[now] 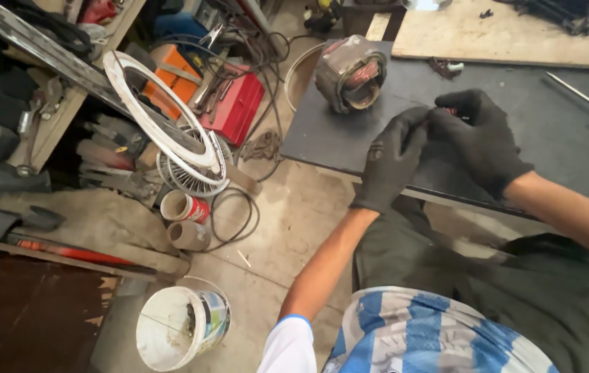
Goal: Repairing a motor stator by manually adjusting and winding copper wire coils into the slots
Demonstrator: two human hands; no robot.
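Both my hands wear black gloves and meet over the dark grey table top (pixel 336 131). My left hand (pixel 392 160) has its fingertips touching those of my right hand (pixel 479 138). Between the fingertips a small reddish item (pixel 450 110) shows, too small to identify; which hand grips it is unclear. A motor stator (pixel 351 72) with copper windings and a grey-brown wrapping rests on the table, a short way to the left of and beyond my hands.
A wooden board (pixel 508 34) lies at the table's far side, a thin metal rod (pixel 584 97) at right. On the floor left: a white plastic ring (pixel 156 117), fan grille (pixel 191 179), red toolbox (pixel 239 103), cans (pixel 184 207), white bucket (pixel 177 328), cables, cluttered shelves.
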